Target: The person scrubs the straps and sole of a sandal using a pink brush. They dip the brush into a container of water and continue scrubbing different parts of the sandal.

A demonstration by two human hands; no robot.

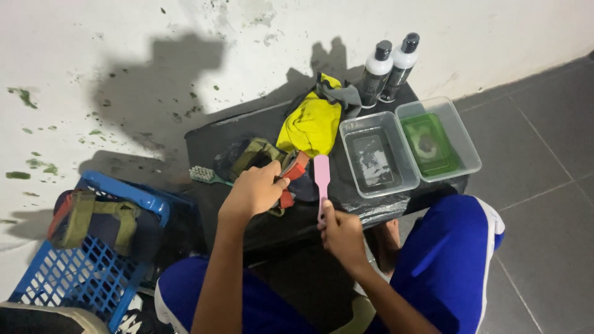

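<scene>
- The right hand (341, 234) has a closed grip around the lower end of a pink brush handle (322, 179), which stands nearly upright with its flat back toward the camera; the bristles are not visible from here.
- The left hand (253, 190) is closed down on a dark shoe (260, 159) with olive and orange-red trim, fingers curled over its near edge, pinning it to the black surface (204, 139).
- The brush sits just beside the shoe, on its right side; whether it touches the shoe I cannot tell.
- Just left of the shoe lies a second brush (204, 175) with a green handle and pale bristles.
- Behind the shoe, a yellow cloth (312, 124) is heaped with a grey cloth (346, 96) on top.
- To the right stand 2 clear tubs, touching: the nearer one (374, 154) holds foamy water, the other one (438, 141) something green.
- 2 dark bottles (390, 68) with white shoulders stand against the stained wall (124, 55).
- A blue crate (93, 266) on the left holds another shoe (93, 216).
- Risk, as I judge it: the tubs sit close to the surface's edge and near the right elbow's path, so a wide stroke could knock one and spill it onto the grey floor tiles (544, 185).
- The shoe is held by 1 hand only; hard scrubbing could make it slip free.
</scene>
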